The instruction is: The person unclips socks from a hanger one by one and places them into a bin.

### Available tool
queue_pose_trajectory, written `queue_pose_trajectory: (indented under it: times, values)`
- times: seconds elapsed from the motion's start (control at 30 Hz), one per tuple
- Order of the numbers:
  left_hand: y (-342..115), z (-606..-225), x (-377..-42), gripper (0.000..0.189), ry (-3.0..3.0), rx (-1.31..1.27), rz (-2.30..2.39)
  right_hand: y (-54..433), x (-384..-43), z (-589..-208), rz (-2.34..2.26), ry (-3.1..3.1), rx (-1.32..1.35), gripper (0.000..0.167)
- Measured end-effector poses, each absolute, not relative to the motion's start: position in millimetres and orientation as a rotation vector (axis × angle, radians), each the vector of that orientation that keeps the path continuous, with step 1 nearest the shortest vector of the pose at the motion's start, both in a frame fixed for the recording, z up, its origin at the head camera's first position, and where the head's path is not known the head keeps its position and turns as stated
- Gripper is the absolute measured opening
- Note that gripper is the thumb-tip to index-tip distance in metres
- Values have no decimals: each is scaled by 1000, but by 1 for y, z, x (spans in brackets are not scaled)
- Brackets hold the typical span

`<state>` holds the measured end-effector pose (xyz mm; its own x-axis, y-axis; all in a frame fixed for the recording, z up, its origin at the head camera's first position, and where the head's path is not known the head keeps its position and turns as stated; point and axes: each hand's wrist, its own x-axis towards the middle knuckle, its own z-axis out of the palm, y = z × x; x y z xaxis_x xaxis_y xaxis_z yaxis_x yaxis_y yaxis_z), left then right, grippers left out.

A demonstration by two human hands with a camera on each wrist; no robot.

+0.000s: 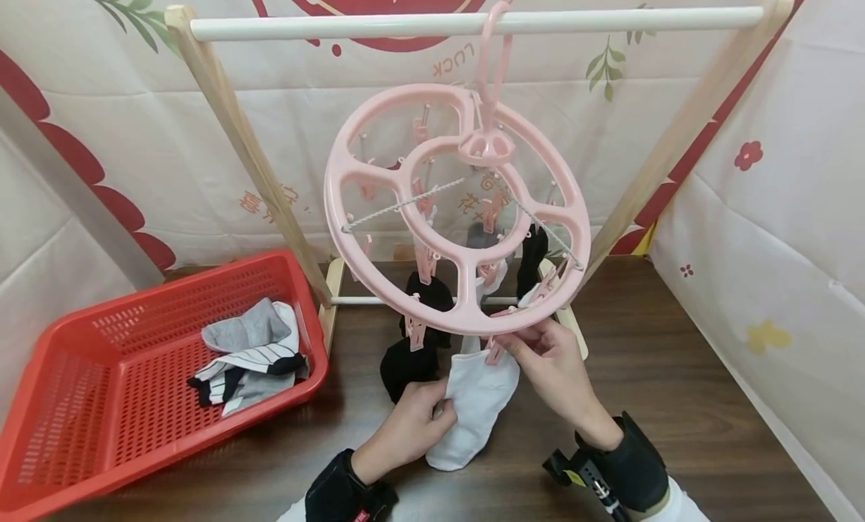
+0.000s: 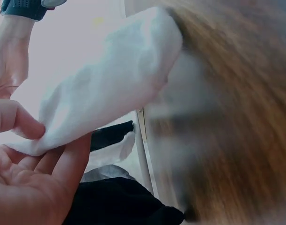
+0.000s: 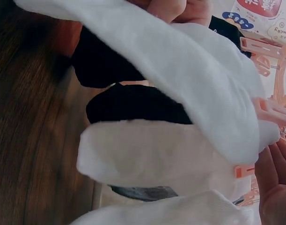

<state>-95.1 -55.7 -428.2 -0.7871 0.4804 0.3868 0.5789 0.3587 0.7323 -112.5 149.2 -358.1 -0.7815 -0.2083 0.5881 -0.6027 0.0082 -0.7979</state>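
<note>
A white sock (image 1: 478, 405) hangs from a pink clothespin (image 1: 495, 351) at the near rim of a round pink drying hanger (image 1: 442, 312). My left hand (image 1: 414, 428) pinches the sock's left edge between thumb and fingers; in the left wrist view the sock (image 2: 110, 79) stretches away from that hand (image 2: 35, 183). My right hand (image 1: 557, 368) pinches the clothespin at the sock's upper right corner. In the right wrist view the clothespin (image 3: 273, 111) bites the sock (image 3: 189, 70), and part of the right hand (image 3: 278, 180) shows beside it.
Black socks (image 1: 408, 368) and other socks hang from the hanger's clips. The hanger hooks over a white rod (image 1: 338, 28) on a wooden frame (image 1: 246, 146). To the left, a red basket (image 1: 155, 439) holds several grey, white and striped socks (image 1: 253, 353).
</note>
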Motion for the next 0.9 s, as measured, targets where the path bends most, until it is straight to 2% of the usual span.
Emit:
queue_pose_trajectory:
  times: [0.47,0.7,0.9]
  values:
    - [-73,-423,-88,21,-2523,-1114,-1322,146,-113,-361,1850,-1943,717,23]
    - [-85,-417,-84,23,-2599,-1160,-1261,144,-112,-363,1977,-1868,799,35]
    - [-93,-406,-80,18,-2658,-1172,-1167,144,-108,-369,2030,-1847,773,41]
